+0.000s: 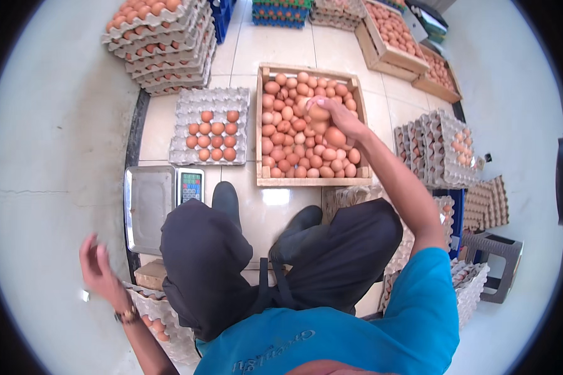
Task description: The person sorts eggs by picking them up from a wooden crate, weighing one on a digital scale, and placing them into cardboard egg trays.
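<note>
A slatted wooden crate (314, 182) full of brown eggs stands on the tiled floor before me. My right hand (335, 119) is over the eggs at its right half, closed around brown eggs (319, 112); motion blur hides how many it holds. Left of the crate, a grey pulp egg tray (180, 112) holds several brown eggs in its middle and lower rows, with cups free at the top and left. My left hand (97, 267) is raised at the far left, fingers parted and curled, nothing seen in it. A digital scale (150, 211) with a bare metal pan lies above that hand.
Tall stacks of filled egg trays (169, 51) stand at the upper left, with more trays (438, 150) at the right. Other wooden crates of eggs (394, 65) are at the upper right. A grey plastic stool (495, 267) is at the right. My boots (226, 204) are close below the tray.
</note>
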Demonstrator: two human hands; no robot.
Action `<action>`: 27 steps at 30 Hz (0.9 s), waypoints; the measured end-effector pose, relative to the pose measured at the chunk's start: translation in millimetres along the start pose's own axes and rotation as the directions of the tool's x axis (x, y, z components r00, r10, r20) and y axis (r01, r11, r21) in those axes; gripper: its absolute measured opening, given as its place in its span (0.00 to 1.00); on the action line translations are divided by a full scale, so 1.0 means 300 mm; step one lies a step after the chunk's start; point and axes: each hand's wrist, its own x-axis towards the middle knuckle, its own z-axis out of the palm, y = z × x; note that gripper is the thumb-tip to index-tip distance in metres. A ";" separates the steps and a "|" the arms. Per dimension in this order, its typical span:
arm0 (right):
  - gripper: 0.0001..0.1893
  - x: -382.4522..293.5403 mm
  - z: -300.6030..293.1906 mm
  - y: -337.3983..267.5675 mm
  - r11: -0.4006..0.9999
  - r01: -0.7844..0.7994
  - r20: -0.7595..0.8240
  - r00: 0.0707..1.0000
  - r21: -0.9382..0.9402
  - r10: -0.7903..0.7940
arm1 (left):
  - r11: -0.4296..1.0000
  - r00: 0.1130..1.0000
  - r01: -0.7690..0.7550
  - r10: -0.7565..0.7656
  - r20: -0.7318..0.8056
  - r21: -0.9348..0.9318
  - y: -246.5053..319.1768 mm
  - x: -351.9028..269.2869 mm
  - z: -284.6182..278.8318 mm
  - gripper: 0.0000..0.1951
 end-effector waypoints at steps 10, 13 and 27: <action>0.27 -0.267 0.363 -0.185 0.734 0.113 0.265 0.887 0.669 -0.378 | 0.716 0.149 -0.314 0.685 0.713 -0.623 0.622 0.135 0.663 0.28; 0.27 -0.253 0.374 -0.154 0.698 0.114 0.248 0.885 0.707 -0.395 | 0.813 -0.008 -0.063 0.579 0.815 -0.579 0.617 0.139 0.718 0.29; 0.31 -0.184 0.348 -0.078 0.585 0.119 -0.049 0.990 0.802 -0.135 | 0.498 0.079 0.806 0.444 0.892 -0.320 0.437 0.215 0.875 0.27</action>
